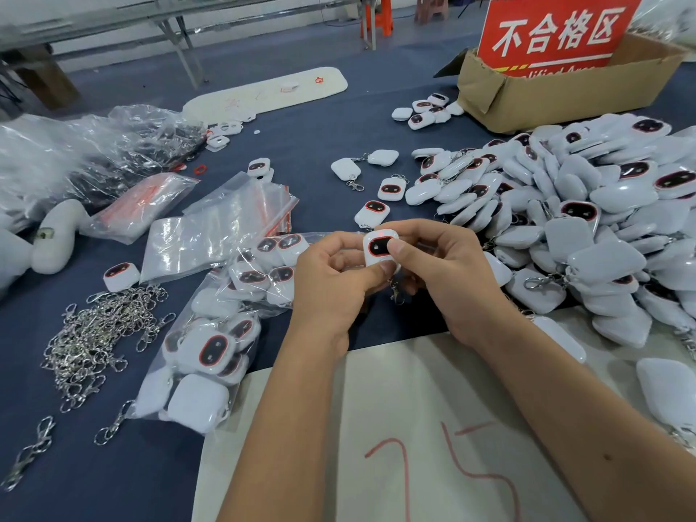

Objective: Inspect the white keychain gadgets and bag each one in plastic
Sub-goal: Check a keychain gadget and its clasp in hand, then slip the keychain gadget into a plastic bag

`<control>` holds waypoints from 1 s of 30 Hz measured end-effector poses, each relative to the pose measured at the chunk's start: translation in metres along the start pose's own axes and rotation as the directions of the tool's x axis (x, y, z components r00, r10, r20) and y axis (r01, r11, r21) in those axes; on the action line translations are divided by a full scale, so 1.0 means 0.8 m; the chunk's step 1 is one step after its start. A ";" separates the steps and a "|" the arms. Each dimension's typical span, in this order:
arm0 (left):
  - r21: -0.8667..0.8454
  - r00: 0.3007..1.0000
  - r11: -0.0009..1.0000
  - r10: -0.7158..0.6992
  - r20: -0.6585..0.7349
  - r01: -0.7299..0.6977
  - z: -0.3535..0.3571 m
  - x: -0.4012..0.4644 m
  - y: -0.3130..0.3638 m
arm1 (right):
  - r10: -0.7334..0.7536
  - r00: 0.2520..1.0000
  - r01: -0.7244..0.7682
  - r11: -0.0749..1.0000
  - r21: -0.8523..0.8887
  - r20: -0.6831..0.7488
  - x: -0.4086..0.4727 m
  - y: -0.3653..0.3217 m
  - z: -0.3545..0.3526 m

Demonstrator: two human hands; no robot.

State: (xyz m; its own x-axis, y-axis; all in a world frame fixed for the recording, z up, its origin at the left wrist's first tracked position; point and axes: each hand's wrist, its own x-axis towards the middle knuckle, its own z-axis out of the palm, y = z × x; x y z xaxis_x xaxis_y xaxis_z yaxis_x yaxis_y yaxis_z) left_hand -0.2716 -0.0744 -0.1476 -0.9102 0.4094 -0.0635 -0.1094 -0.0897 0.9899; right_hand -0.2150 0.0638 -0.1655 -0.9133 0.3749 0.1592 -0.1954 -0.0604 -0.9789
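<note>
Both hands hold one white keychain gadget (377,247) above the table's middle, its dark, red-rimmed screen facing me. My left hand (333,284) pinches its lower edge with the thumb, and my right hand (448,269) grips its right side with the thumb on the screen. Its metal clasp (395,292) hangs below. A big heap of unbagged gadgets (587,220) fills the right side. Bagged gadgets (222,333) lie in plastic to the left of my hands. Empty zip bags (222,224) lie behind them.
A pile of loose metal clasps (98,340) lies at the left. A cardboard box (557,92) with a red sign (557,32) stands at the back right. Crumpled plastic bags (83,152) sit at the far left. A white sheet with red marks (414,427) lies under my forearms.
</note>
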 end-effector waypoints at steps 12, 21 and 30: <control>-0.100 0.981 0.994 0.011 -0.193 -0.031 0.010 0.003 -0.001 | 0.001 1.000 0.002 0.993 -0.115 0.026 0.000 0.000 0.008; 0.045 0.981 0.998 0.054 -0.185 -0.047 0.007 0.007 -0.005 | -0.024 0.999 0.030 0.990 -0.140 0.048 -0.002 -0.001 0.006; -0.034 0.986 0.998 -0.062 -0.155 0.057 0.008 0.004 0.000 | -0.024 0.999 0.027 0.997 -0.077 0.041 -0.004 -0.001 0.007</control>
State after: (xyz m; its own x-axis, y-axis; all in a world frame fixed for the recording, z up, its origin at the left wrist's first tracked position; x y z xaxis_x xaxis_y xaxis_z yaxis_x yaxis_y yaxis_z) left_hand -0.2717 -0.0671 -0.1469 -0.9526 0.2684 -0.1433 -0.1748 -0.0975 0.9798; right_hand -0.2140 0.0578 -0.1642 -0.9223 0.3378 0.1879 -0.1919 0.0217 -0.9812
